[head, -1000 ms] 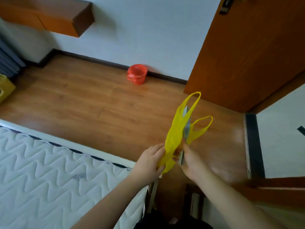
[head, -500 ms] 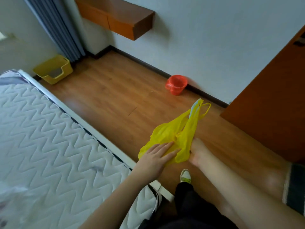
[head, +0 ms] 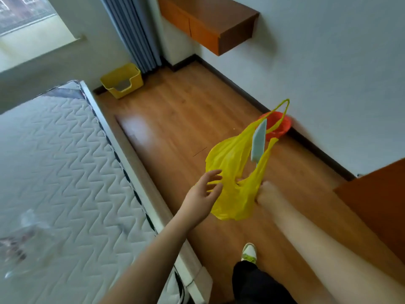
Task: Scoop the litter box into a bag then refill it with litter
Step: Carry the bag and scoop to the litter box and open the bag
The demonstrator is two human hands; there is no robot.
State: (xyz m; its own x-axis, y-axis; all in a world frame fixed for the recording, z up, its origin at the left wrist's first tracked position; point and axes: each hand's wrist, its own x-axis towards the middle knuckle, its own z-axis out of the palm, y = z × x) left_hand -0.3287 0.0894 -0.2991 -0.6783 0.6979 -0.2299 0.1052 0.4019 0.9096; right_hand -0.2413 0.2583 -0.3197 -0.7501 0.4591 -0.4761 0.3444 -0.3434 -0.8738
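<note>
- One yellow bag [head: 232,172] hangs between two hands: right hand [head: 266,190] grips it with one pale scoop [head: 259,140]; left hand [head: 205,191] fingers [head: 213,174] spread, touching it.
- One yellow litter box [head: 122,81] sits well beyond the fingers.

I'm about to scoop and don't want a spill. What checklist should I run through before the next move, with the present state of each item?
1. Thin yellow plastic bag in hand: ok, right hand grips it.
2. Bag mouth spread open: not ok, left hand only touches its side, fingers straight.
3. Pale blue flat scoop held: ok, right hand holds it with the bag.
4. Within reach of the yellow plastic litter box: not ok, it sits far off by the curtain.
5. Refill litter at hand: cannot tell.
</note>
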